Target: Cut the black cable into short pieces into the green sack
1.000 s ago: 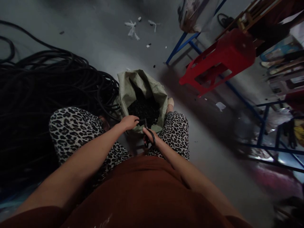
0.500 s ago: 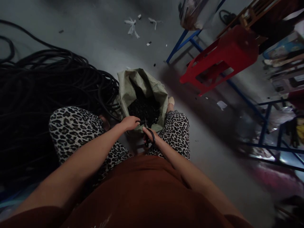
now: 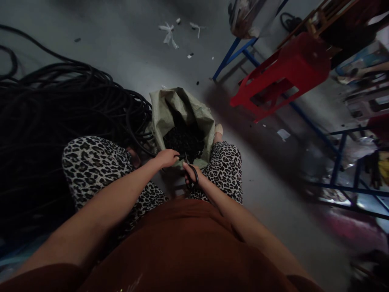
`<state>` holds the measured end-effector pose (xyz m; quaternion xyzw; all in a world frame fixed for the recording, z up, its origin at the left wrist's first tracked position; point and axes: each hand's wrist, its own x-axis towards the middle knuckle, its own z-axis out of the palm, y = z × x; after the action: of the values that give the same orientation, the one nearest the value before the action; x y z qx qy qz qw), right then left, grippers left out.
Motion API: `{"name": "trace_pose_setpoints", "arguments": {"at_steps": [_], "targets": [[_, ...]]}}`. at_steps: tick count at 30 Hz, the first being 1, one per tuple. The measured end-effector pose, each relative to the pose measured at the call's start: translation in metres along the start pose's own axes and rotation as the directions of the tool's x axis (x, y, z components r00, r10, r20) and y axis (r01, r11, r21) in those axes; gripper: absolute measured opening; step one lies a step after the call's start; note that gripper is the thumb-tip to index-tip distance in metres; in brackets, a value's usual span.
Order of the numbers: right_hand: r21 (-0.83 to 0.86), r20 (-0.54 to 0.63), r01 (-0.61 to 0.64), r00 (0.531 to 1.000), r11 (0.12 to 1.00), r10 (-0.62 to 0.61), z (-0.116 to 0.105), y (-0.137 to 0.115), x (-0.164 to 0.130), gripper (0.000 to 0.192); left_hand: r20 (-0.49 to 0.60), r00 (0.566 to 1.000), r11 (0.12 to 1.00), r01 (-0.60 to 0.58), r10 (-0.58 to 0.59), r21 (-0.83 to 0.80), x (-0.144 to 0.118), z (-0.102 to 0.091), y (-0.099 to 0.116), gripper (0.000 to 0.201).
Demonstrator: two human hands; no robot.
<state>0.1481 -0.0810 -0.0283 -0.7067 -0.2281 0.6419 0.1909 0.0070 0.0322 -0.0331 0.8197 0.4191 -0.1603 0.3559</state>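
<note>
Between my knees stands a pale woven sack [image 3: 199,106] with its mouth folded open. Small black pieces [image 3: 184,141] fill its inside. My left hand [image 3: 167,157] is closed on a black rubber hose [image 3: 142,148] at the sack's near rim; the hose runs in from the left, and its end pokes out past my fingers. My right hand [image 3: 191,173] grips black-handled scissors [image 3: 196,175], blades pointing forward over the sack, right by the hose end. Whether the blades touch the hose is too dark to tell.
A big heap of coiled black hose [image 3: 75,93] lies on the floor at left. A red plastic stool [image 3: 291,73] lies tipped at right beside blue metal frames [image 3: 336,162]. Plastic scraps [image 3: 167,34] litter the floor ahead.
The scissors have shifted very slightly at the hose end, and their handles look a little different in my right hand. My left hand has hardly moved.
</note>
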Motion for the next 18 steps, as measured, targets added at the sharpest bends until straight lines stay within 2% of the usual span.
{"name": "trace_pose_setpoints", "arguments": {"at_steps": [10, 18], "targets": [[-0.051, -0.022, 0.009, 1.0, 0.999, -0.01, -0.0013, 0.0012, -0.0032, 0.032, 0.031, 0.999, 0.999, 0.024, -0.024, 0.03, 0.0002, 0.0025, 0.0009, 0.035], [-0.111, -0.02, -0.011, 1.0, 0.994, 0.009, -0.0035, -0.0032, -0.0078, 0.035, 0.055, 0.998, 0.999, 0.026, -0.029, 0.042, 0.0003, 0.0019, 0.0011, 0.034]]}}
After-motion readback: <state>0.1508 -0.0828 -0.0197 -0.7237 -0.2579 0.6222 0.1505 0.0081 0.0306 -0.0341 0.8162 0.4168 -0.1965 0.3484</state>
